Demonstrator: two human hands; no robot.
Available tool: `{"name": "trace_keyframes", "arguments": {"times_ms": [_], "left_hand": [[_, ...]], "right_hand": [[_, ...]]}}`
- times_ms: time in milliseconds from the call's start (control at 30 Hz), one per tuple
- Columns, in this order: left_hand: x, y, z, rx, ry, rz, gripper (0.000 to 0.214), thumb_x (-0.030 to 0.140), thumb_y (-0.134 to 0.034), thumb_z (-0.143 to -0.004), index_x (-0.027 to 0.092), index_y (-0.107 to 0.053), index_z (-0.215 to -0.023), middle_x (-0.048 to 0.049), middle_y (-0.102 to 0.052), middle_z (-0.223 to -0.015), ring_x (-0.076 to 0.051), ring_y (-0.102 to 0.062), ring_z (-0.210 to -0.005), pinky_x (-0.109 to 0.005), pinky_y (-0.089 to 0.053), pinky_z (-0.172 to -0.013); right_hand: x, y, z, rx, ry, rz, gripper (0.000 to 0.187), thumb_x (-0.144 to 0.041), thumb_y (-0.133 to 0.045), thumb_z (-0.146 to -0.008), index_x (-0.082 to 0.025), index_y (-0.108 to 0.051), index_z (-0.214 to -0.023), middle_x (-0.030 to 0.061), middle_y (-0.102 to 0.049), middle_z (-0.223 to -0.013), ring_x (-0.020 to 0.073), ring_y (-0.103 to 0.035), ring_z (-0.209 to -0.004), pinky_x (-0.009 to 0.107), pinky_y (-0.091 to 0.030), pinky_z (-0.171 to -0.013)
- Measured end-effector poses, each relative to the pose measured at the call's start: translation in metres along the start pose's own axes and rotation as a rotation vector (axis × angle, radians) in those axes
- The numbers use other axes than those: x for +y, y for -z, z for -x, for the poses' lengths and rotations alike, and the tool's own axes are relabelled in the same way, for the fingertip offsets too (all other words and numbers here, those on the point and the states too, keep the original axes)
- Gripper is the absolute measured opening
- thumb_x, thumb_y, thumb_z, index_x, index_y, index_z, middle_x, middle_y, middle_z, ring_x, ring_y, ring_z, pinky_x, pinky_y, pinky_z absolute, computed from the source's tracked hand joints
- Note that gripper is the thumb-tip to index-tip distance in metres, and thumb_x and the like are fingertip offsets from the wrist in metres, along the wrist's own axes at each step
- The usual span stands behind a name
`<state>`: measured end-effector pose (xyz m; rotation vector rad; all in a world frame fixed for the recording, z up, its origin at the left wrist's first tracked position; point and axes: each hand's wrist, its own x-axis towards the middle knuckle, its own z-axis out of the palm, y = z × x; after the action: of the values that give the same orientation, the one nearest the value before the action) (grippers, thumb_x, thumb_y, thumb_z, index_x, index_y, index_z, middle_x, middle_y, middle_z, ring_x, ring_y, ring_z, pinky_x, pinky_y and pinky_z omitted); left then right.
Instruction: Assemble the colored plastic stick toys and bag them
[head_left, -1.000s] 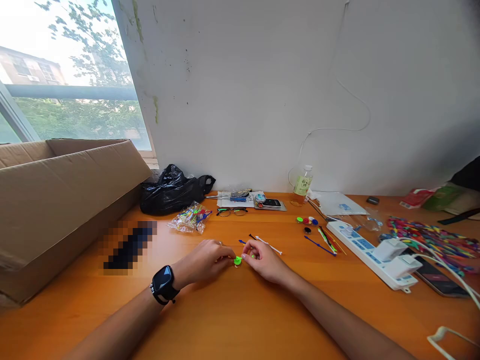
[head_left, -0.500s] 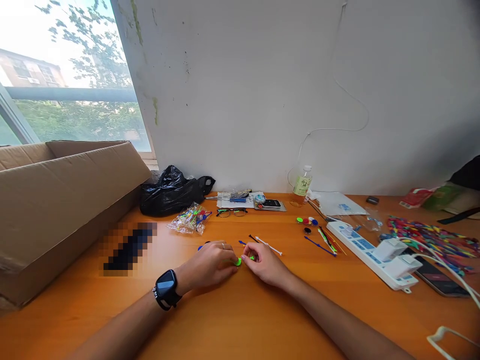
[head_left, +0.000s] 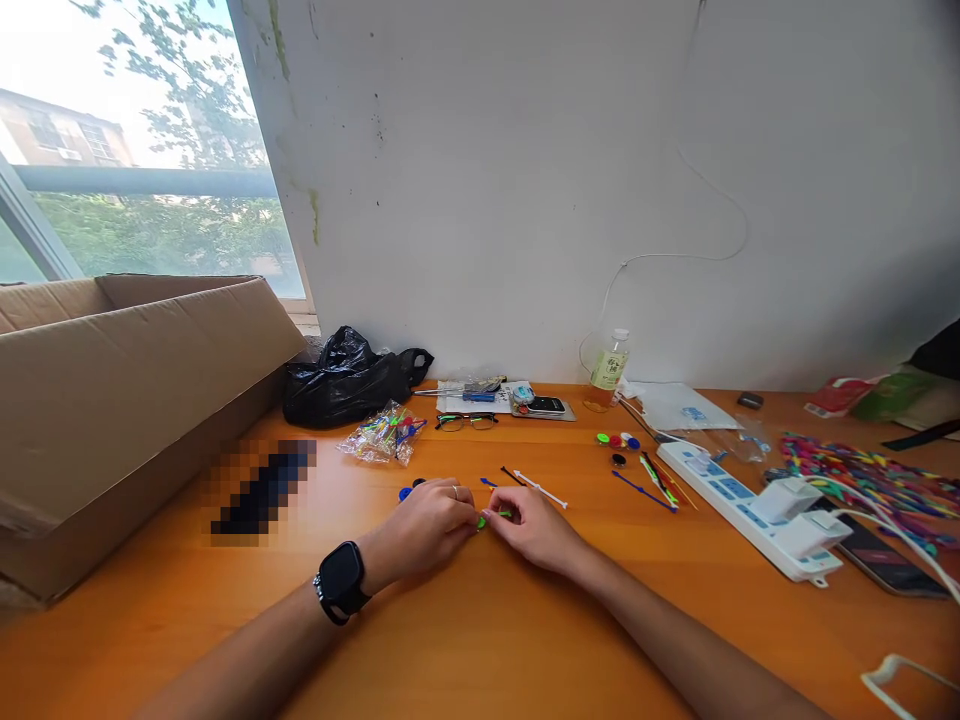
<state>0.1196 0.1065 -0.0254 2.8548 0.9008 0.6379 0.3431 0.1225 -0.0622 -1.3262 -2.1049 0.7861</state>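
Both my hands meet at the middle of the orange table (head_left: 480, 640). My left hand (head_left: 427, 525), with a black watch on the wrist and a ring, is closed around a small green disc (head_left: 481, 521), most of it hidden by the fingers. My right hand (head_left: 534, 525) pinches a thin green stick (head_left: 504, 514) whose end touches the disc. Just beyond the hands lie a white stick (head_left: 541, 489), a black stick and a blue stick. A blue and a black disc (head_left: 409, 489) lie behind my left hand.
A large open cardboard box (head_left: 112, 400) fills the left. Behind it lie a black bag (head_left: 345, 378), a clear packet of coloured sticks (head_left: 382, 436), glasses and a bottle (head_left: 605, 370). At the right are a white power strip (head_left: 742, 505), a phone, cables and a heap of coloured sticks (head_left: 870, 478).
My left hand has slid right and closed further over the green disc, so less of it shows. The blue and black discs behind it have come into view.
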Motion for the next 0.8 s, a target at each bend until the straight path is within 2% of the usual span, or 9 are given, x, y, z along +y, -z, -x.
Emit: {"name": "trace_keyframes", "arguments": {"times_ms": [267, 433, 600, 800], "left_hand": [[-0.002, -0.002, 0.001, -0.014, 0.041, 0.034, 0.027, 0.010, -0.057, -0.096, 0.018, -0.062, -0.071, -0.0007, -0.064, -0.074, -0.012, -0.055, -0.061, -0.029, -0.031, -0.058], [-0.001, 0.000, 0.001, -0.011, 0.041, 0.015, 0.027, 0.012, -0.058, -0.096, 0.019, -0.063, -0.071, 0.0000, -0.062, -0.072, -0.012, -0.054, -0.059, -0.029, -0.031, -0.057], [0.003, 0.007, -0.002, -0.031, 0.053, 0.015, 0.022, 0.009, -0.061, -0.091, 0.019, -0.065, -0.072, -0.0002, -0.065, -0.073, -0.013, -0.055, -0.061, -0.028, -0.031, -0.058], [0.001, 0.006, -0.003, -0.052, 0.078, 0.022, 0.022, 0.011, -0.060, -0.088, 0.021, -0.064, -0.069, 0.0005, -0.059, -0.062, -0.015, -0.054, -0.056, -0.028, -0.031, -0.054]], "right_hand": [[-0.001, -0.001, 0.001, -0.001, 0.027, -0.010, 0.019, -0.032, -0.065, -0.094, -0.020, -0.072, -0.080, 0.0002, -0.065, -0.071, 0.0170, -0.056, -0.068, 0.025, -0.035, -0.060], [-0.003, 0.000, 0.000, -0.004, 0.009, 0.010, 0.019, -0.031, -0.066, -0.092, -0.021, -0.069, -0.076, -0.0007, -0.063, -0.069, 0.0166, -0.054, -0.066, 0.025, -0.035, -0.061], [-0.002, 0.000, 0.000, -0.010, 0.005, 0.009, 0.017, -0.028, -0.064, -0.092, -0.021, -0.068, -0.077, -0.0002, -0.065, -0.071, 0.0170, -0.056, -0.069, 0.025, -0.035, -0.061], [-0.002, -0.002, -0.001, 0.000, -0.003, 0.009, 0.013, -0.025, -0.066, -0.091, -0.020, -0.068, -0.079, -0.0001, -0.065, -0.073, 0.0170, -0.057, -0.069, 0.025, -0.036, -0.061]]}}
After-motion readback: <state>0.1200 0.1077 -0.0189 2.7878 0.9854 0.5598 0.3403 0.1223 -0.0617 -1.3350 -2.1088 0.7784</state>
